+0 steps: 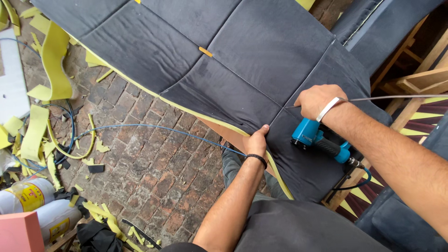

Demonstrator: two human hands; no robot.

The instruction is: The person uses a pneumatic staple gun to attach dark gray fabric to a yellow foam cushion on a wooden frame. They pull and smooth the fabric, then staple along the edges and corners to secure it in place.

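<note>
Grey upholstered panel (224, 60), left hand (256, 140) gripping edge

The upholstered panel (242, 60) is covered in dark grey cloth with a matt, velvety nap and stitched seams. Its edge shows yellow foam padding over a smooth brown board. The pneumatic stapler (322, 142) has a glossy blue body and a black textured handle. The floor (154, 158) is rough, worn brick. Yellow foam scraps (46, 65) look soft and matt.
</note>
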